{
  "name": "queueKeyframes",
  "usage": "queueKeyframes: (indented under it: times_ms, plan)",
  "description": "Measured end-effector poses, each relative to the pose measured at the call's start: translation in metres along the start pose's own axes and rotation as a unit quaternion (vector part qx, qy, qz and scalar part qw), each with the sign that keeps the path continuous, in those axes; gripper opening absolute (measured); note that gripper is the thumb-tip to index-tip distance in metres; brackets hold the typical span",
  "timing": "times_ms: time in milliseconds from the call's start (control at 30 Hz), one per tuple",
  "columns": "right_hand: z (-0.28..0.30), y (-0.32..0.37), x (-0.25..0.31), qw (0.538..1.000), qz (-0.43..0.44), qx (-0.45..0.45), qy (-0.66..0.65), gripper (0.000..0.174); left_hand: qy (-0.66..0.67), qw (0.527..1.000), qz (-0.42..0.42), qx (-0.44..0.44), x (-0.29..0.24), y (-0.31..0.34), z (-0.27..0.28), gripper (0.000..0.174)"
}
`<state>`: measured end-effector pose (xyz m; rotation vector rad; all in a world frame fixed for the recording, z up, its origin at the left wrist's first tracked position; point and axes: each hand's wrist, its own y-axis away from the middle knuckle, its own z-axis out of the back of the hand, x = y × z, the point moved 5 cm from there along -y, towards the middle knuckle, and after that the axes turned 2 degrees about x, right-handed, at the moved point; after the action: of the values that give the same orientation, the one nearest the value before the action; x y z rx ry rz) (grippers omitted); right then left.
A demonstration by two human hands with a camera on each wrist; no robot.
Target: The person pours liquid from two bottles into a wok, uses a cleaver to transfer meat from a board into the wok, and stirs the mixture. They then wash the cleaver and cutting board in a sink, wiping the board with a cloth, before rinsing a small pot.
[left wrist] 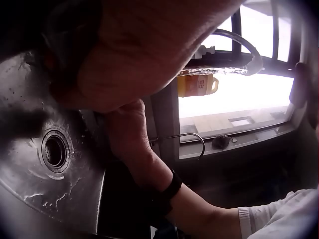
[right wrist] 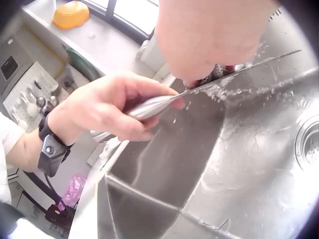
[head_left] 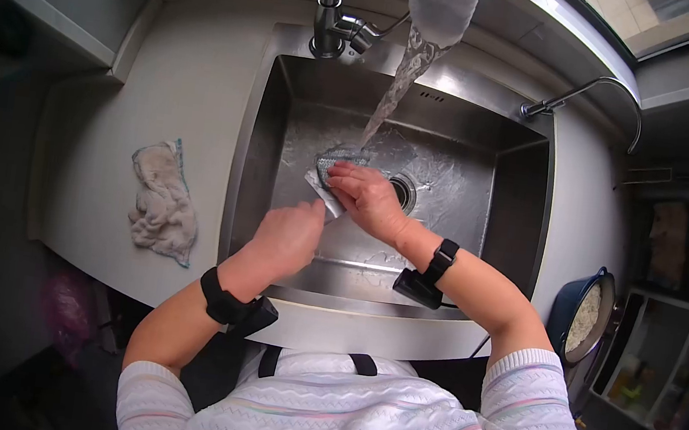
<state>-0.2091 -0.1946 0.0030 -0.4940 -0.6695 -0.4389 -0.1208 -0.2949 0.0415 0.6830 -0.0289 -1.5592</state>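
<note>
Over the steel sink (head_left: 450,262), my left hand (head_left: 290,234) grips a knife by its metal handle (right wrist: 149,107). The knife's blade (head_left: 325,197) reaches in under my right hand (head_left: 370,203). With bent fingers, that hand holds a grey mesh scouring pad (head_left: 336,159) against the blade. In the right wrist view only a strip of the pad shows between the fingers and the blade. A stream of water (head_left: 394,92) falls from the tap spout (head_left: 444,4) close beside the pad. My left hand hides the knife in the left wrist view.
Right of the hands lies the sink drain (head_left: 403,193). A crumpled cloth (head_left: 163,203) rests on the left counter. The tap base (head_left: 329,28) and a thin curved second tap (head_left: 634,96) stand behind the sink. At the right is a blue pot (head_left: 567,307) with white grains.
</note>
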Motion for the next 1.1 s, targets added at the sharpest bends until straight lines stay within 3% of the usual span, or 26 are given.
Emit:
queueKeyframes:
  times_ms: [167, 233, 300, 433, 500, 533, 600, 700, 833, 1033, 1100]
  plan:
    - [0.028, 0.004, -0.098, 0.978, -0.165, 0.001, 0.129, 0.016, 0.001, 1.0, -0.016, -0.012, 0.003, 0.011, 0.003, 0.032]
    - [0.043, 0.005, -0.117, 0.973, -0.189, 0.003, 0.135, 0.017, 0.005, 1.0, -0.01, -0.005, 0.002, 0.014, 0.002, 0.03]
    - [0.059, 0.005, -0.14, 0.944, -0.282, 0.041, 0.165, 0.018, 0.009, 1.0, -0.004, 0.003, 0.002, 0.018, 0.001, 0.027]
    - [0.112, -0.02, -0.139, 0.936, -0.342, -0.038, 0.072, 0.018, 0.01, 1.0, 0.004, -0.009, 0.007, 0.022, 0.003, 0.032]
    - [0.122, -0.039, -0.126, 0.907, -0.409, -0.053, -0.082, 0.018, 0.007, 1.0, 0.004, -0.014, 0.009, 0.024, 0.001, 0.034]
    - [0.128, -0.049, -0.124, 0.907, -0.41, -0.053, -0.083, 0.018, 0.007, 1.0, 0.005, -0.018, 0.01, 0.024, -0.001, 0.034]
    - [0.14, -0.077, -0.106, 0.961, -0.268, -0.063, -0.034, 0.018, 0.007, 1.0, 0.005, -0.023, 0.011, 0.025, -0.002, 0.033]
    - [0.14, -0.087, -0.098, 0.95, -0.309, -0.02, -0.045, 0.019, 0.005, 0.999, 0.007, -0.035, 0.013, 0.027, -0.003, 0.034]
    - [0.139, -0.095, -0.109, 0.941, -0.333, -0.035, -0.05, 0.021, 0.016, 0.999, 0.01, -0.051, 0.018, 0.028, -0.005, 0.034]
    - [0.142, -0.136, -0.107, 0.954, -0.234, -0.129, -0.14, 0.027, 0.047, 0.997, 0.001, -0.055, 0.021, 0.025, -0.012, 0.036]
    - [0.142, -0.148, -0.103, 0.963, -0.228, -0.113, -0.088, 0.029, 0.069, 0.996, -0.007, -0.054, 0.024, 0.023, -0.016, 0.039]
